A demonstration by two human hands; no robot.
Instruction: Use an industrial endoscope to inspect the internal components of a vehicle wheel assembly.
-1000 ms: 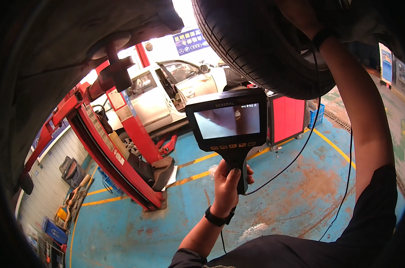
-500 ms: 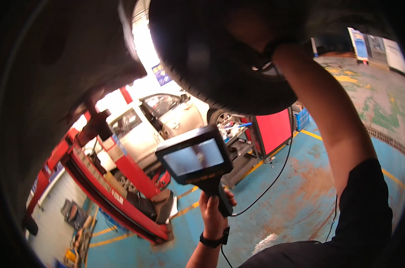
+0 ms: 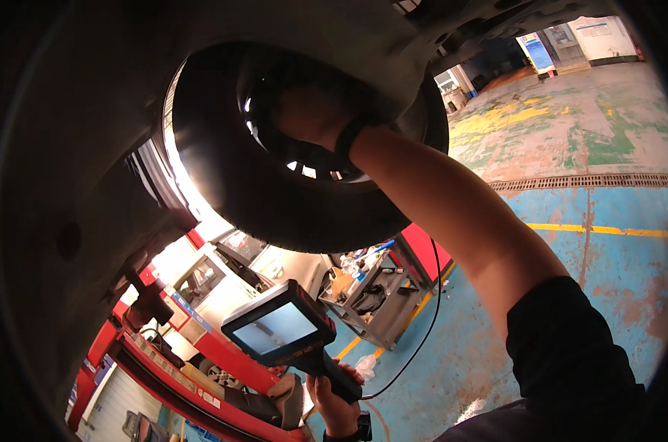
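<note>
My left hand [image 3: 336, 404] is closed around the handle of a handheld borescope [image 3: 275, 328], low in the middle of the view. Its lit screen shows a pale, blurry picture. A thin black cable [image 3: 427, 333] runs from the handle base and curves up toward the wheel. Above hangs a raised car's wheel with a black tire [image 3: 223, 184], seen from its inner side. My right arm reaches up across it, and my right hand [image 3: 308, 116] is inside the rim area, deep in shadow. Its fingers are hidden by the dark, so any grip there cannot be made out.
Dark car underbody [image 3: 334, 33] hangs close overhead. A red lift arm [image 3: 201, 398] slants along the lower left. Behind the borescope stand a grey tool cart [image 3: 374, 306] with loose items and a pale car [image 3: 201, 280]. A floor grate [image 3: 569, 181] crosses the right side.
The view has swung, so the wheel sits lower and further left, with more of its inner side showing. My right hand stays up at the wheel. The borescope's screen picture has turned plainer.
</note>
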